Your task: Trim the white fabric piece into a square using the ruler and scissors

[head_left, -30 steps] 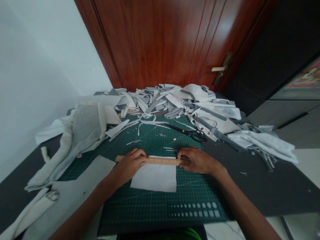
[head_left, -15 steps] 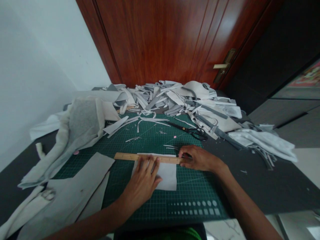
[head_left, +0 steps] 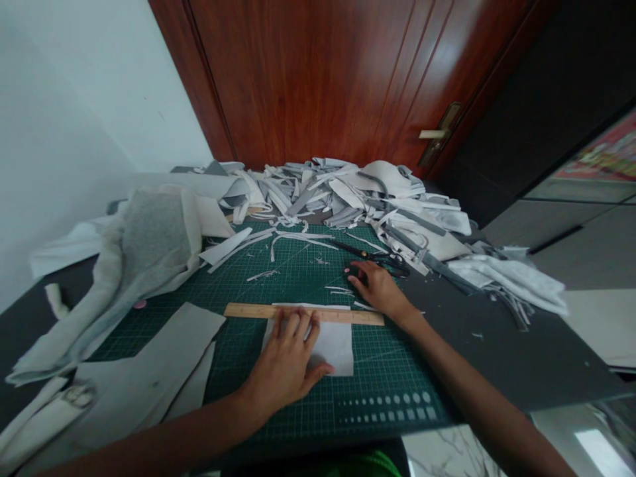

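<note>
My left hand (head_left: 288,358) lies flat with spread fingers, pressing a wooden ruler (head_left: 248,311) onto a light grey-white fabric piece (head_left: 338,351). The ruler runs across the fabric near its far edge, and a thin strip of fabric shows beyond it. My right hand (head_left: 375,286) is raised off the ruler, its fingers curled around a small dark object that I cannot make out. Beside its fingertips is a small pink piece (head_left: 346,270). Black-handled scissors (head_left: 392,265) lie just past this hand. Thin cut strips (head_left: 340,290) are scattered beyond the ruler.
The green cutting mat (head_left: 382,371) covers the middle of the dark table (head_left: 477,358). Fabric scraps (head_left: 308,192) are heaped along the back, before a wooden door (head_left: 308,79). Padded grey fabric (head_left: 154,232) and flat grey pieces (head_left: 154,351) lie left; white cloth (head_left: 507,278) lies right.
My right hand has left the ruler's right end and moved forward toward the scissors and pink piece. My left hand still presses the ruler; its thumb is stretched farther right. The view has shifted slightly.
</note>
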Tool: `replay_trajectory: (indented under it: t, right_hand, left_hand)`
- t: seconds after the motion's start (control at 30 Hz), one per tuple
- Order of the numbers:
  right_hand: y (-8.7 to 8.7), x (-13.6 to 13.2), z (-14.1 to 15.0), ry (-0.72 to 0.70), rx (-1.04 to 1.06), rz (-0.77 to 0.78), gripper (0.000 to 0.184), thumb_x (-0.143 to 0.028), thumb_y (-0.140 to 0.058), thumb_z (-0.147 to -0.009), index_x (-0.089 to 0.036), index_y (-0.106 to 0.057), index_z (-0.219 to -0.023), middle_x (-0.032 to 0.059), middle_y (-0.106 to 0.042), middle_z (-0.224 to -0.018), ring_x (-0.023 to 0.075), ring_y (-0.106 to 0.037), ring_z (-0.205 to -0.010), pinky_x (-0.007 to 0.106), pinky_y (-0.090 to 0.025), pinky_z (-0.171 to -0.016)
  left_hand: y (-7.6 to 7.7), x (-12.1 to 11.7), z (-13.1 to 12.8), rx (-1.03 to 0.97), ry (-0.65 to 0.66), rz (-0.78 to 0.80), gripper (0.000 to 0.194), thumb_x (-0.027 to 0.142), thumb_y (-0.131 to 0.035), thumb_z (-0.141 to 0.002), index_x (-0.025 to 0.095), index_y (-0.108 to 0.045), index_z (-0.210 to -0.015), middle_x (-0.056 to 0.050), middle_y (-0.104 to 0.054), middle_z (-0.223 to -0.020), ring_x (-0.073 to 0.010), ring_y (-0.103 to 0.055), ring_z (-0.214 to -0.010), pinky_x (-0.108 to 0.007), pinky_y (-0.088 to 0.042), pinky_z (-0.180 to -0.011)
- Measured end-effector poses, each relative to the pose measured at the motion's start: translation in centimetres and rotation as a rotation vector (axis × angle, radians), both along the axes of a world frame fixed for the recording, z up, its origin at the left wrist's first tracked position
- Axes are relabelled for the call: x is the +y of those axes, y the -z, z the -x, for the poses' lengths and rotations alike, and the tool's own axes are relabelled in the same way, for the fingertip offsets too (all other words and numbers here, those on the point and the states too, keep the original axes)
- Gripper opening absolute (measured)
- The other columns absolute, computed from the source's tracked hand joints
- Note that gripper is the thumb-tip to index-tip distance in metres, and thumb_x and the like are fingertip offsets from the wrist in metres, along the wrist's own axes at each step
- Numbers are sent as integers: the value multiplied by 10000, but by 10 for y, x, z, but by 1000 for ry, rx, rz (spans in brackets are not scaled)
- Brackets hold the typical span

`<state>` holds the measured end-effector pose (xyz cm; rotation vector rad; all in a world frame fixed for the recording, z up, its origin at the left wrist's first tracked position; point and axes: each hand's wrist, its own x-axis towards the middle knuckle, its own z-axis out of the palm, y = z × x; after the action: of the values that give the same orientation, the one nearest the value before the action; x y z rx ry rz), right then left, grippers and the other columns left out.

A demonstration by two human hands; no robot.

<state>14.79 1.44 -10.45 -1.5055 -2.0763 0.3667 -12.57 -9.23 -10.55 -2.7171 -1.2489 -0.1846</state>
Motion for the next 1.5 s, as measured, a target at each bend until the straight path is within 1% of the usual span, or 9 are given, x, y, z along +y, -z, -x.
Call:
replay_trajectory:
  t: [0.1,0.3,0.43,0.5,0.67,0.77,0.87,1.23,1.5]
  right_hand:
    - [2,7,11,50,-101,31,260,-296,-572,-1011,-139,-682,-1187,142,-703,-1077,228,-655,-877,359,-513,-855]
    - [-4,13,16,65,-115,83,114,-235,-598,-990,-174,-694,-984,64,-712,-859,182,-643,-739,292,-470,-710]
    - [-12,13,25,46,-99,80,104,-243,-616,-975,-187,-702,-958,62,-733,-863,183,-667,-761,286,-468,-701]
    - [-17,9,39,-6,-67,73,129,-270,-608,-988,-196,-712,-980,62,-749,-900,179,-677,-785,287,-475,-726]
    - [-26,-5,98,-301,97,149,91,-241,-660,-942,-200,-741,-943,18,-749,-842,132,-640,-702,249,-451,-695]
    - [-24,-7,128,-346,90,205,76,-189,-683,-905,-195,-758,-911,-3,-749,-820,107,-619,-677,230,-427,-692]
    - [-21,-6,143,-360,65,211,66,-208,-704,-901,-204,-770,-899,-8,-759,-835,109,-631,-709,230,-413,-701]
    - [-20,-8,149,-368,26,203,98,-253,-691,-941,-223,-782,-962,0,-769,-968,131,-666,-858,240,-429,-776]
    - [-32,-13,154,-336,-61,231,145,-268,-656,-972,-220,-785,-1018,25,-774,-1042,153,-683,-935,258,-446,-832]
  left_hand:
    - [0,-1,-1,5,-8,-3,772,700,-430,-998,119,-563,-1488,-223,-600,-1452,-396,-500,-1356,-595,-372,-1171]
    - [-7,-4,-7,12,-36,27,811,690,-443,-995,96,-493,-1544,-245,-590,-1441,-424,-524,-1310,-634,-385,-1147]
    - [-8,-6,-9,36,-60,27,815,703,-456,-987,125,-479,-1561,-233,-584,-1458,-421,-526,-1336,-630,-400,-1145]
    - [-6,-7,-11,53,-68,11,811,706,-456,-988,134,-482,-1562,-241,-572,-1480,-419,-526,-1357,-615,-426,-1128]
    - [-2,-12,-15,84,-72,-33,838,703,-482,-984,51,-543,-1507,-311,-591,-1447,-445,-565,-1331,-576,-503,-1042]
    - [0,-16,-18,93,-95,-74,818,695,-510,-981,19,-622,-1427,-301,-636,-1404,-424,-600,-1299,-517,-532,-1015]
    - [0,-19,-20,112,-96,-109,790,687,-548,-970,22,-669,-1379,-280,-670,-1368,-407,-647,-1229,-499,-547,-991]
    - [-2,-19,-21,104,-75,-173,707,676,-664,-907,44,-782,-1201,-264,-729,-1258,-405,-711,-1106,-484,-585,-911]
    - [-5,-19,-22,95,-80,-198,716,681,-709,-869,39,-787,-1178,-253,-759,-1162,-401,-719,-1076,-477,-591,-896]
